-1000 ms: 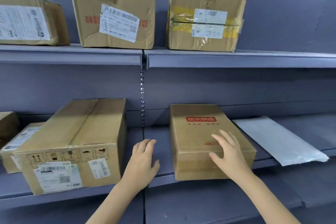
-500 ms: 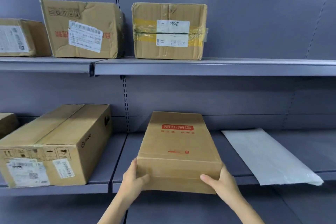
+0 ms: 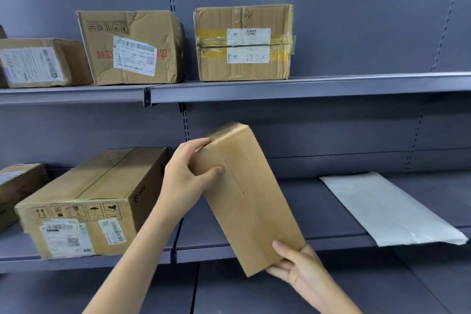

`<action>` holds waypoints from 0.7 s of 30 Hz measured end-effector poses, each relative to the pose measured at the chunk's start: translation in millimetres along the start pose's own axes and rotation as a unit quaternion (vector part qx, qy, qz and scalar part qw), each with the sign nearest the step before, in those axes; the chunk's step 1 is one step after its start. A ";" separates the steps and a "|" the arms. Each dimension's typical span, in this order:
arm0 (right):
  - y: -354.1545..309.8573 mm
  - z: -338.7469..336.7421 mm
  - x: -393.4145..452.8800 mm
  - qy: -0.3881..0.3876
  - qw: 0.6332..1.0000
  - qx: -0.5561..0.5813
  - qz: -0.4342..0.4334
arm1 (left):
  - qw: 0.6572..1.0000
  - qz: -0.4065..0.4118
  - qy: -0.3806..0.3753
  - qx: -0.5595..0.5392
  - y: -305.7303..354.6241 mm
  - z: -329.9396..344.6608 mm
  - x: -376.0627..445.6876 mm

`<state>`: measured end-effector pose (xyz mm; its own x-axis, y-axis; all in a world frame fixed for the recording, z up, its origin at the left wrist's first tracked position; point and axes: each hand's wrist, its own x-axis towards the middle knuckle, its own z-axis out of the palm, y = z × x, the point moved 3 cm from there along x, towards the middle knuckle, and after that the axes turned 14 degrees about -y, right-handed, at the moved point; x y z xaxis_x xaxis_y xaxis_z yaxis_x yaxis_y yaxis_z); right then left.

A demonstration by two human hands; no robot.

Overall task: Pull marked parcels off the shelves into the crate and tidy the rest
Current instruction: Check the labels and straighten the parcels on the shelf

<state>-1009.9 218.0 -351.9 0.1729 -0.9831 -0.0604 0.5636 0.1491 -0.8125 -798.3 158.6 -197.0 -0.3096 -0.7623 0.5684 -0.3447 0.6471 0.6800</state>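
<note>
Grey steel shelves (image 3: 305,85) carry taped cartons above and below. Left hand (image 3: 186,181) grips the upper end of a long plain parcel (image 3: 244,196); right hand (image 3: 298,266) grips its lower end. Parcel is tilted, held clear in front of the lower shelf (image 3: 331,214).

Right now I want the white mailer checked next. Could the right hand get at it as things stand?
Probably not yet: the right hand has its grip on the lower end of the tilted box. The mailer lies uncovered on the shelf to its right, so once freed the way looks open.
</note>
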 end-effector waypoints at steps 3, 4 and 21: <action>16.0 -0.9 -0.9 -0.001 0.997 0.023 0.077 | 0.999 0.037 0.028 0.003 9.5 7.6 0.0; 19.4 -2.3 -1.1 0.011 0.995 -0.004 0.097 | 0.999 0.041 0.034 0.004 9.2 11.2 -0.1; -34.4 43.8 11.1 0.085 0.837 -0.539 -0.042 | 0.968 -0.178 -0.117 -0.131 -96.7 88.9 -83.7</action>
<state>-992.0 206.6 -299.3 0.0003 -0.9999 0.0168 -0.5047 -0.0146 -0.8632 -817.9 161.1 -351.5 -0.4162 -0.8918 0.1771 -0.2388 0.2951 0.9251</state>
